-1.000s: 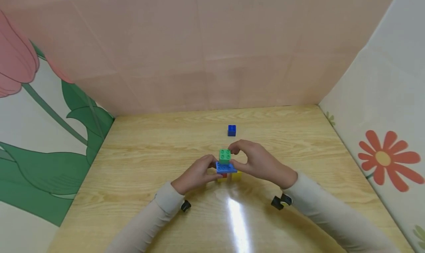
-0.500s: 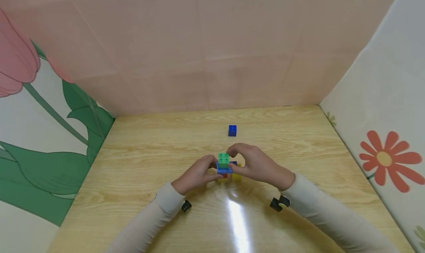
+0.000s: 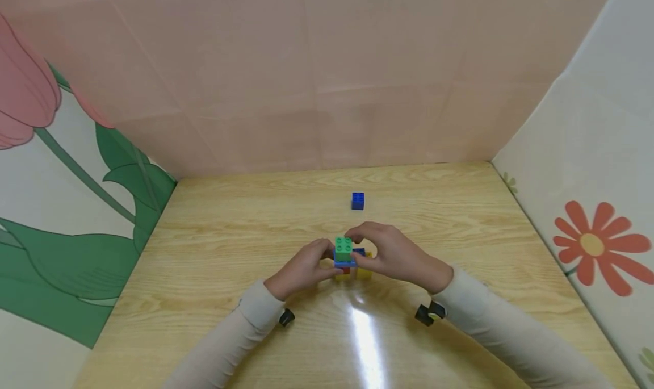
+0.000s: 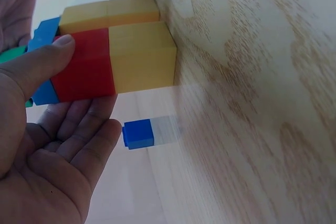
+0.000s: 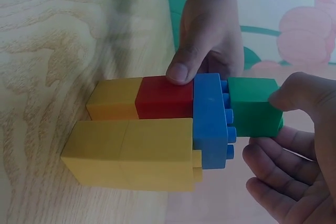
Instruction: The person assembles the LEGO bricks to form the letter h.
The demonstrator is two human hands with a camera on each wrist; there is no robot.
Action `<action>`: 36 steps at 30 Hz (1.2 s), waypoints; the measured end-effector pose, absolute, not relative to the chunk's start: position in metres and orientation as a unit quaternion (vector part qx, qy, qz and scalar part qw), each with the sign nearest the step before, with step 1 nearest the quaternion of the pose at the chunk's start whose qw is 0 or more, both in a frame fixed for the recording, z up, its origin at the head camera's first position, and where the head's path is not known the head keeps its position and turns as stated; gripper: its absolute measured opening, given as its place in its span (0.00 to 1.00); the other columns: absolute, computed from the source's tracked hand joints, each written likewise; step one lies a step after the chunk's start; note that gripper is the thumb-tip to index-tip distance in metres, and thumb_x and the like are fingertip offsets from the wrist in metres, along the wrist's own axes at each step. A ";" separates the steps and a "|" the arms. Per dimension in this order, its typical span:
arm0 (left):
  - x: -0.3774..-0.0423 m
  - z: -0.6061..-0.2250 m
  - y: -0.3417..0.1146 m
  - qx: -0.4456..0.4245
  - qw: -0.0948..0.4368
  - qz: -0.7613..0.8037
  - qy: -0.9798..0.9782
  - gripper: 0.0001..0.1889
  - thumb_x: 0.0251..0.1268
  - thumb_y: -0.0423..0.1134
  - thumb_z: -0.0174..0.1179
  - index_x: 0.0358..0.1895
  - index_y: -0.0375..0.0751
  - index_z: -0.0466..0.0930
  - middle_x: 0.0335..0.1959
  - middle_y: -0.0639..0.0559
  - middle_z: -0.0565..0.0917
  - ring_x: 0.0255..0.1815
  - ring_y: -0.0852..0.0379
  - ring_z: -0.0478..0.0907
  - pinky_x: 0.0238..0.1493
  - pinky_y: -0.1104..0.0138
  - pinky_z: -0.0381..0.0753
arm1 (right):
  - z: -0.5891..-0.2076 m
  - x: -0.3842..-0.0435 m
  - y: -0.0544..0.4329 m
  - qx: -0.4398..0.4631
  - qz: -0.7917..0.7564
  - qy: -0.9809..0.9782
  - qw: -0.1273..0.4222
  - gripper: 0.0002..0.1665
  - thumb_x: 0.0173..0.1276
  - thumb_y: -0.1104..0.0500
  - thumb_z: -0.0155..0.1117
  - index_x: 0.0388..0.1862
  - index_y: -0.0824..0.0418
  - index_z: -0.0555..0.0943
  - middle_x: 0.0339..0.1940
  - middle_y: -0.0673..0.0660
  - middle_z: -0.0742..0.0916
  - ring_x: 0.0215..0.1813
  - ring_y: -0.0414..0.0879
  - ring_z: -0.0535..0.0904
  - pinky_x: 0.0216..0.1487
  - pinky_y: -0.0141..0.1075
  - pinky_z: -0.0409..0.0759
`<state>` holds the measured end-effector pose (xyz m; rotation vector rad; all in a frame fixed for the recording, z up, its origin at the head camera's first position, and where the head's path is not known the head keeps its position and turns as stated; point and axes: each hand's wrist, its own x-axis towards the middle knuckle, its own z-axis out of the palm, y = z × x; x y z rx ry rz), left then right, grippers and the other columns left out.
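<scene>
My right hand (image 3: pixel 401 255) pinches a green building brick (image 5: pixel 254 106) between thumb and fingers. The green brick stands on the studs at the left end of a flat blue brick (image 5: pixel 210 124). Below that end are a red brick (image 5: pixel 164 97) and a yellow brick (image 5: pixel 113 98) in one column. A second column of yellow bricks (image 5: pixel 126 150) rises beside it, with some studs showing next to the blue brick. My left hand (image 3: pixel 304 267) holds the column, its thumb on the red brick near the blue one; in the left wrist view its fingers reach around the far side.
A small dark blue brick (image 3: pixel 357 201) stands on the wooden table (image 3: pixel 230 218), beyond the hands. A pink wall (image 3: pixel 317 93) closes the back, and flower-printed panels (image 3: pixel 590 244) flank both sides.
The right hand has brought the green brick slightly down and left, onto the blue brick's left end; more of the blue brick's right end shows. The left hand has stayed nearly still.
</scene>
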<state>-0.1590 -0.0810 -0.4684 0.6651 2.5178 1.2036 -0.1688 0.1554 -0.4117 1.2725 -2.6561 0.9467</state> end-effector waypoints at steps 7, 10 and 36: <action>-0.159 -0.468 -0.081 0.231 0.134 0.414 0.870 0.15 0.62 0.43 0.68 0.48 0.47 0.74 0.47 0.58 0.78 0.51 0.59 0.78 0.55 0.62 0.79 | -0.409 -0.168 0.153 0.423 0.293 -0.857 0.027 0.22 0.65 0.52 0.69 0.56 0.56 0.79 0.44 0.48 0.84 0.44 0.42 0.80 0.43 0.40 0.83; -0.159 -0.468 -0.081 0.234 0.133 0.415 0.869 0.15 0.62 0.43 0.68 0.47 0.48 0.73 0.47 0.59 0.78 0.50 0.62 0.78 0.56 0.64 0.78 | -0.408 -0.167 0.153 0.422 0.288 -0.859 0.021 0.22 0.65 0.52 0.69 0.56 0.57 0.79 0.44 0.50 0.84 0.44 0.45 0.81 0.43 0.40 0.83; -0.158 -0.468 -0.082 0.240 0.129 0.413 0.869 0.16 0.62 0.44 0.67 0.48 0.48 0.73 0.49 0.59 0.77 0.50 0.63 0.78 0.54 0.65 0.79 | -0.408 -0.163 0.150 0.415 0.256 -0.872 0.033 0.22 0.66 0.51 0.67 0.56 0.56 0.79 0.44 0.46 0.84 0.42 0.37 0.79 0.42 0.33 0.81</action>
